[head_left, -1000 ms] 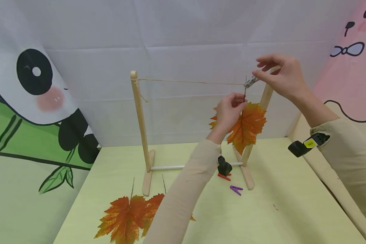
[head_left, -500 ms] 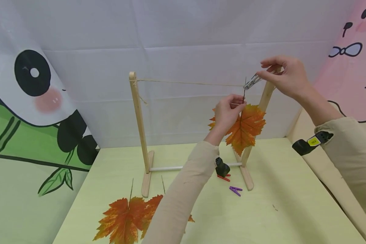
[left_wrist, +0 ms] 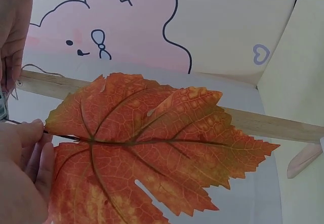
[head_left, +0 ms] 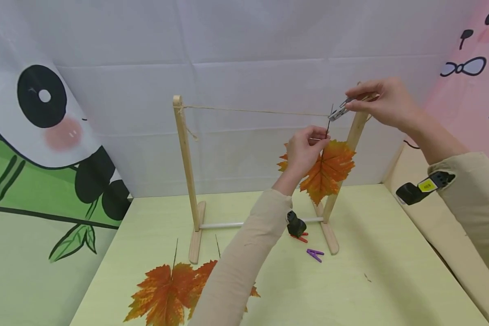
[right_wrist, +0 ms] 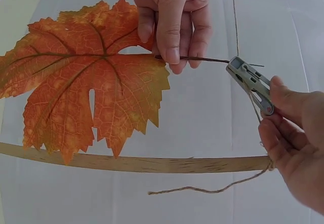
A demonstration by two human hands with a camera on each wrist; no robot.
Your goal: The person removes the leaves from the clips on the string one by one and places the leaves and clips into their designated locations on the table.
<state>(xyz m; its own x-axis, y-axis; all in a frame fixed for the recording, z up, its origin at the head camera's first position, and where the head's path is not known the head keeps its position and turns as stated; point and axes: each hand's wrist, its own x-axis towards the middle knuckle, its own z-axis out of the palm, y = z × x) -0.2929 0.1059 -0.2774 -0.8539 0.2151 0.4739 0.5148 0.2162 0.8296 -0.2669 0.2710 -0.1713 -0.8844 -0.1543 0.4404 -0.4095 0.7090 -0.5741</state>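
Note:
My left hand [head_left: 303, 147] pinches the thin dark stem [right_wrist: 205, 59] of an orange maple leaf [head_left: 326, 170] between thumb and fingers, and the leaf hangs point-down below. My right hand [head_left: 385, 102] grips a grey clothespin [right_wrist: 251, 84] by its handle end. In the right wrist view the clothespin's nose overlaps both the stem and the twine [right_wrist: 235, 16], and the stem's tip sticks out past it. The twine runs between two wooden posts, and this spot lies close to the right post [head_left: 355, 129]. In the left wrist view the leaf [left_wrist: 147, 143] covers part of that post.
More orange leaves [head_left: 163, 294] lie at the table's front left, partly behind my left sleeve. A purple clothespin [head_left: 315, 254] and a red one [head_left: 300, 237] lie by the right foot of the stand. The left post [head_left: 187, 167] and a white crossbar [head_left: 222, 225] complete the frame.
My right hand has shifted slightly right and down, with more of the grey clothespin now showing. My left hand stays nearly still on the stem.

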